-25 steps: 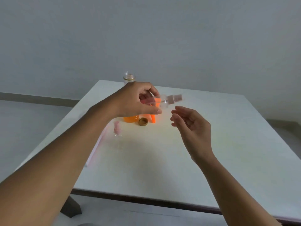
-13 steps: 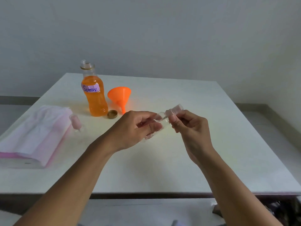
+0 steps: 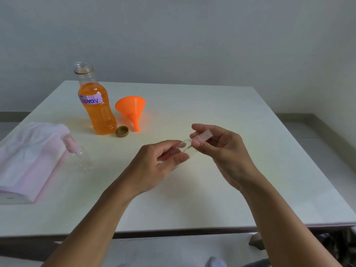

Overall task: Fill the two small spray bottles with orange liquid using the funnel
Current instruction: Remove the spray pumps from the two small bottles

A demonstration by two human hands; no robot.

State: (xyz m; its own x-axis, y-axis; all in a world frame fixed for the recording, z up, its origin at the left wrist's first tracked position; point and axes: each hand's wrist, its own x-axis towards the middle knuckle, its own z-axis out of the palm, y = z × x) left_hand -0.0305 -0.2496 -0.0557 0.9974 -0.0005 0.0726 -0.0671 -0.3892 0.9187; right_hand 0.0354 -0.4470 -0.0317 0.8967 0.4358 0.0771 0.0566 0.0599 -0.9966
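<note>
Whereas a second ago the right hand hung open beside it, the first spray bottle [image 3: 186, 147] is now held by both hands, in the air above the near half of the table [image 3: 221, 105].

- Left hand [image 3: 158, 166]: thumb and fingers curled round the clear body.
- Right hand [image 3: 221, 151]: thumb and forefinger pinch the pink spray head [image 3: 204, 136], with the other fingers curled behind it.
- Change: the right hand has closed on the head. Judged to be the start of unscrewing. The head is not seen apart from the body, and no orange shows inside.
- Second spray bottle [image 3: 77, 153]: on the table at left, just beside the pink-and-white packet [image 3: 28, 166]. Its head is fitted, it looks empty, and neither hand is on it.
- Gold cap [image 3: 122, 131]: off, lying at the foot of the large bottle.
- Large bottle [image 3: 98, 112]: upright, labelled "Spray", open-necked and mostly full of orange liquid.
- Funnel [image 3: 133, 108]: lying tipped just right of the large bottle, spout towards the near side, unused.

Assessment: filling has not begun. Both heads must come off before the funnel can be used.
</note>
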